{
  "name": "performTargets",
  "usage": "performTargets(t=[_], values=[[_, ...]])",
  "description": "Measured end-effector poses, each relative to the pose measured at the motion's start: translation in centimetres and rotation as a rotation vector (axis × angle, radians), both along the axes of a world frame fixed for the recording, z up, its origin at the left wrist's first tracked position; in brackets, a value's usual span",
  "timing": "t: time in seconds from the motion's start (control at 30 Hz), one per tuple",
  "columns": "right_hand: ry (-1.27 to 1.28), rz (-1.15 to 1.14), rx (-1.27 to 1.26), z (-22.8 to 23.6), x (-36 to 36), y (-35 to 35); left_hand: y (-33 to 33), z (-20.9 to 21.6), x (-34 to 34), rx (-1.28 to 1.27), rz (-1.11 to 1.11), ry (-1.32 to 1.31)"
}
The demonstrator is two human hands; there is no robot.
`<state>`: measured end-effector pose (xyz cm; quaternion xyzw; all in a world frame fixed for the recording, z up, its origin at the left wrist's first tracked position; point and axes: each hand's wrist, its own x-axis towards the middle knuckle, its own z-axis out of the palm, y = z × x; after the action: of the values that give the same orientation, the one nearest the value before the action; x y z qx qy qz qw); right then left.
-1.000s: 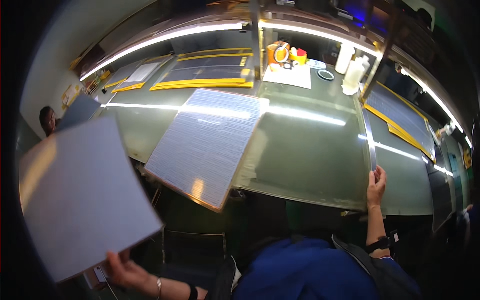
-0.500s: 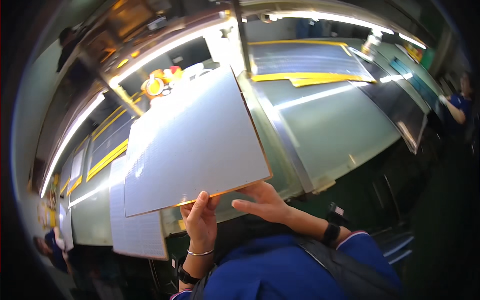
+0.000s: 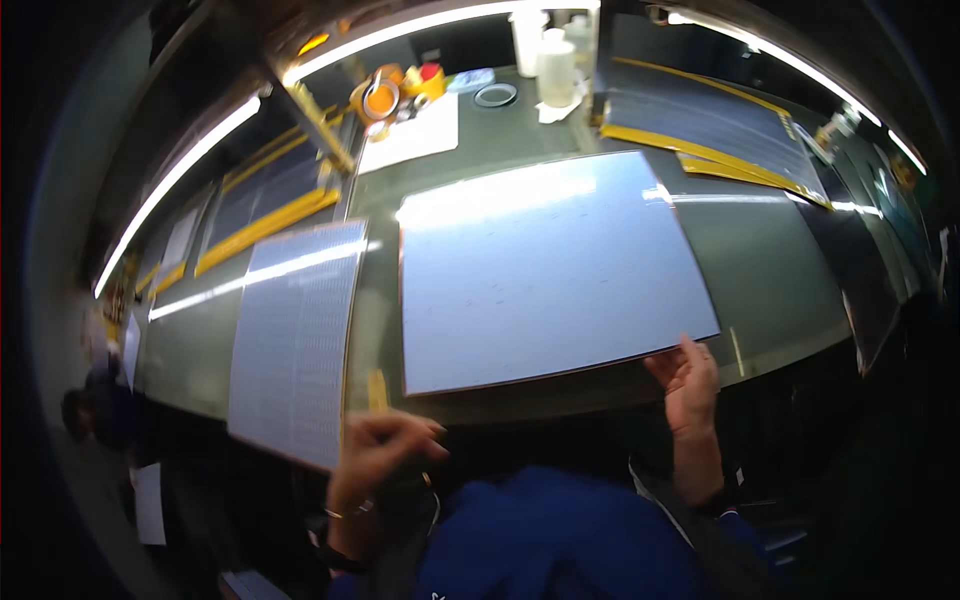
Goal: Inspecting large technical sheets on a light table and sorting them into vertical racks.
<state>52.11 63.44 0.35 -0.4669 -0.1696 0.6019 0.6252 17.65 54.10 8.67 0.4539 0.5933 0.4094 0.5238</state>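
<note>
A large flat rectangular panel [image 3: 550, 285], pale blue with a thin copper-coloured edge, lies over the middle of the glass-topped table, bright glare along its far side. My right hand [image 3: 690, 385] grips its near edge close to the right corner, thumb on top and fingers underneath. Whether the whole panel rests on the glass, I cannot tell. My left hand [image 3: 385, 445] is off the panel, blurred, with bent fingers, in front of the table edge. Nearest to it is the lower right corner of a second pale panel [image 3: 295, 345], whose near end juts over the table edge.
Dark yellow-bordered screens [image 3: 270, 195] stand at the back left, with another screen [image 3: 705, 120] back right. Tape rolls [image 3: 380, 97], a white sheet [image 3: 410, 135] and a plastic bottle [image 3: 556, 68] sit at the back. A dark panel [image 3: 860, 270] overhangs at right; a person [image 3: 100, 405] is far left.
The panel has come down from a tilted, raised hold to lie flatter and further right. My left hand has let go of its near edge and moved away; my right hand has closed on the edge.
</note>
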Motion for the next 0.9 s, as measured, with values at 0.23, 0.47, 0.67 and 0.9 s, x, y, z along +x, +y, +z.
performTargets(t=[0.23,0.47,0.67,0.9], values=[[-0.078,0.026,-0.084,0.4,1.8,0.8,0.7,-2.3,-8.0,0.24,0.399,0.597],[-0.122,0.045,-0.08,0.3,2.8,-0.3,1.7,-2.6,-6.5,0.277,-0.085,0.913],[-0.281,-0.044,-0.215,1.2,7.0,-2.5,2.5,-3.9,-4.8,0.273,-0.255,0.987],[-0.175,0.002,-0.217,0.9,5.5,-3.3,6.1,-4.4,-3.2,0.462,-0.336,1.062]])
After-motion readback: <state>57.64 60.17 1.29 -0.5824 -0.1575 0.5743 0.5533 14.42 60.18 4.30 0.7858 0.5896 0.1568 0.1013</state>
